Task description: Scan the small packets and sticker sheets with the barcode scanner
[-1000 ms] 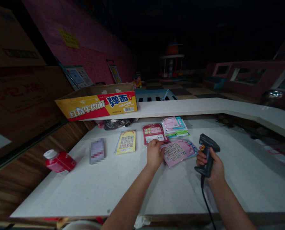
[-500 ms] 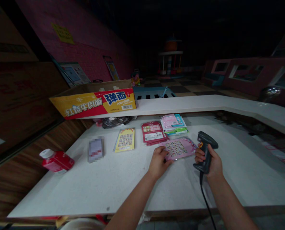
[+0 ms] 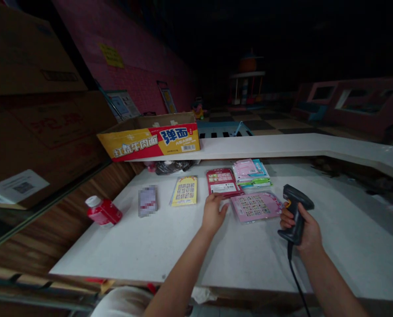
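Note:
My right hand [image 3: 303, 226] is wrapped around the handle of a black barcode scanner [image 3: 294, 211], its cord hanging down past the table's front. My left hand [image 3: 214, 213] is at the lower edge of a stack of dark red packets [image 3: 223, 181], thumb apart from the fingers; whether the fingertips touch the stack I cannot tell. Between the hands lies a pink sticker sheet pack [image 3: 255, 206] with rows of small pictures. A yellow pack [image 3: 185, 190] of the same look is to the left. Behind the pink one sit several pink, blue and green packets [image 3: 249, 171].
A red bottle with a white cap [image 3: 104, 211] lies tilted at the left, near a blurred-out item [image 3: 148, 200]. A yellow and red cardboard box [image 3: 150, 141] stands on the raised white ledge [image 3: 265, 145]. Large brown cartons [image 3: 51, 127] are stacked at far left.
My left hand has left the pink pack and moved to the red packets' lower edge. The scanner stays in my right hand. The whole view has shifted, so things appear farther right.

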